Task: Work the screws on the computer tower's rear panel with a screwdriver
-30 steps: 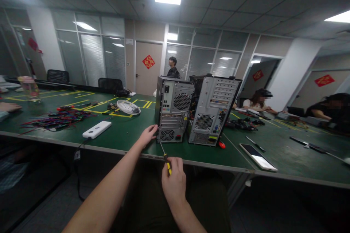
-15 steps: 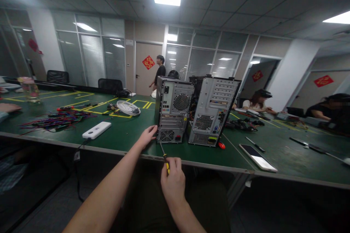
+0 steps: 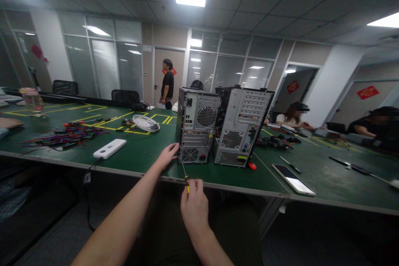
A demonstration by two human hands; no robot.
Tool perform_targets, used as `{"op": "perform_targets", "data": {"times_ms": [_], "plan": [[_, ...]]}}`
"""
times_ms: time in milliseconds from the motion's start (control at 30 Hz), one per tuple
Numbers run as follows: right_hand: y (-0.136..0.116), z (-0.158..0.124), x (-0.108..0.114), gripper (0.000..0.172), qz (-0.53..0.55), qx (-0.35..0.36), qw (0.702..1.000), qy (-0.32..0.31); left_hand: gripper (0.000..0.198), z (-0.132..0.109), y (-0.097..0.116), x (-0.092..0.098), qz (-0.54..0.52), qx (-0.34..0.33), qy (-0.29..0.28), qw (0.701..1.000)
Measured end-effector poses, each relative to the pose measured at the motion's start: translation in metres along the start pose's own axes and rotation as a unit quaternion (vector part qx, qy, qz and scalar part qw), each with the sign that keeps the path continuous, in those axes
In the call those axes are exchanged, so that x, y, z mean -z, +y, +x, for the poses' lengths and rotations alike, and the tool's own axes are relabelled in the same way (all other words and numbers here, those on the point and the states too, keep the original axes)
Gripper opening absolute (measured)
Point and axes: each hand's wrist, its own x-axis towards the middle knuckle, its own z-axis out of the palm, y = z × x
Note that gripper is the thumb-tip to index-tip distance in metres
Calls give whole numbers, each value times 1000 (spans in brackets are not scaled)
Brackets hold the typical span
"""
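Observation:
Two computer towers stand side by side with their backs toward me. The left computer tower has a dark side panel and a round fan grille low on its back. My left hand rests against its lower left side, fingers stretched out and holding nothing. In my right hand is a screwdriver with a yellow and black handle, fingers wrapped round it. The shaft points up to the tower's lower left corner; whether the tip sits in a screw is too small to tell. The right computer tower leans slightly.
On the green table lie a white power bank, a wire bundle, a white round basket and a phone. A red-handled tool lies by the right tower. Other people are around the table; one person stands behind.
My right hand has shifted slightly left and turned a little on the screwdriver handle. My left hand has stayed put. The person in the background has moved left.

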Motion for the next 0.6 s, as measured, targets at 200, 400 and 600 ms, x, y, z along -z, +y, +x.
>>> {"op": "perform_targets", "data": {"times_ms": [200,400,600], "plan": [[-11,0,-1,21,-18,-8,999,-31,71,0,0,0,4,3,6,1000],[-8,2,-1,16,126,-65,990,-7,67,-1,1,-1,8,2,7,1000],[0,5,-17,8,399,-191,896,39,66,-1,1,0,4,5,5,1000]]}}
